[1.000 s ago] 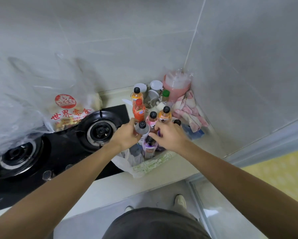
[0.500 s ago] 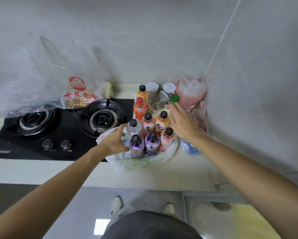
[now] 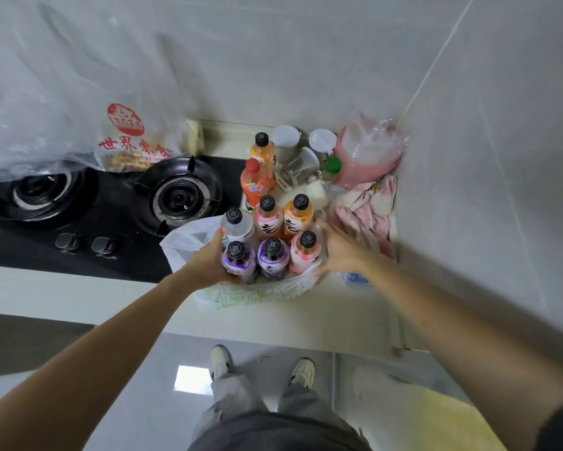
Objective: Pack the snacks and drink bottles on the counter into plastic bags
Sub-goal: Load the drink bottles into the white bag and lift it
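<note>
Six drink bottles [image 3: 267, 237] are standing upright in two rows of three, packed close on a white plastic bag [image 3: 189, 237] that is lying open and flat on the bench [image 3: 338, 314]. The person is reaching in from both sides. The left hand [image 3: 208, 258] is pressing on the left side of the group, with its fingers curled around the front purple bottle [image 3: 238, 260]. The right hand [image 3: 337, 252] is pressing flat against the right side, beside the pink bottle [image 3: 304, 252]. That hand is blurry, so it is hard to tell if its grip is closing on the bottle or just pushing it.

The bottles are sitting right between the two hands, and both hands are about as near. Their long sides are pointing straight up, so the bag's edges probably need to be pulled up around them next.

Two more bottles, one with a red cap [image 3: 253, 182] and one orange [image 3: 263, 154], are standing behind the group, outside the bag, toward the wall. The left hand looks a bit nearer to them. A clear snack bag [image 3: 130, 144] is sitting on the stove [image 3: 88, 216] to the left.
</note>
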`<state>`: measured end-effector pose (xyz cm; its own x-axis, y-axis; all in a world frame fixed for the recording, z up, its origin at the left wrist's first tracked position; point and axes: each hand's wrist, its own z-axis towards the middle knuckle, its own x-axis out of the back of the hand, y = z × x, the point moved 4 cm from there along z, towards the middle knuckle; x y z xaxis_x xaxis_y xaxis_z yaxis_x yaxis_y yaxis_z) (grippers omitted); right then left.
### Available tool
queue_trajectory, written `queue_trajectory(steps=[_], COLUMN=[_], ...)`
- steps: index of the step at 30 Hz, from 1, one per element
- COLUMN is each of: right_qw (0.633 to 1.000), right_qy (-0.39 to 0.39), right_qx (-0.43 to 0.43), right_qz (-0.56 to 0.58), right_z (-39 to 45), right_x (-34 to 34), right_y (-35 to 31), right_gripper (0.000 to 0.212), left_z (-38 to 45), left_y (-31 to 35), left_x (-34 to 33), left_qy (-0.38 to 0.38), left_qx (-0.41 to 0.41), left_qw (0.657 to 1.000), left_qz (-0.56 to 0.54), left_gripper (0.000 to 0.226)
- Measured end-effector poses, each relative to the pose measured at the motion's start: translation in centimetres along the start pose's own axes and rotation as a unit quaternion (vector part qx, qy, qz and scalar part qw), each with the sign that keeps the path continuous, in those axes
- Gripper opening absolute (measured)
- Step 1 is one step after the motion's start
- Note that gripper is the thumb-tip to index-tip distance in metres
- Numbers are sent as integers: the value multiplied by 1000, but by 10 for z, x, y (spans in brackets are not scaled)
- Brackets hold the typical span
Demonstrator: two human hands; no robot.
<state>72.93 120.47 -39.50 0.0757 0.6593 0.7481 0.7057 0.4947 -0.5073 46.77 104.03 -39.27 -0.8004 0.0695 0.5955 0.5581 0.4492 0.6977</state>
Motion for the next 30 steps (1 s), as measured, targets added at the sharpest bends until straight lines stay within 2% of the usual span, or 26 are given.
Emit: queue_trajectory(steps=[4,9,16,21,26,30], right_qw=[993,978,975,979,978,978], right_qy=[17,24,62,33,31,11], right_qx=[9,9,-17,-22,-27,-41], right_qz=[114,206,214,198,205,205], right_z=[16,15,13,10,0,-4], right_x=[-11,-26,-35,-40,-44,-40], right_y=[4,6,8,12,23,20], right_gripper=[159,144,146,147,134,125], left_z=[6,16,25,33,40,35], left_y=[-9,-16,-14,-14,0,1], left_x=[-4,-11,-10,-9,-17,-20], left_qy=[-3,-10,-43,-74,-133,-115], left_qx=[10,7,-7,-4,-35,-37], left_qw=[1000,999,998,997,990,992], left_qz=[-17,-33,-43,3,39,40], left_gripper=[134,130,141,145,149,144])
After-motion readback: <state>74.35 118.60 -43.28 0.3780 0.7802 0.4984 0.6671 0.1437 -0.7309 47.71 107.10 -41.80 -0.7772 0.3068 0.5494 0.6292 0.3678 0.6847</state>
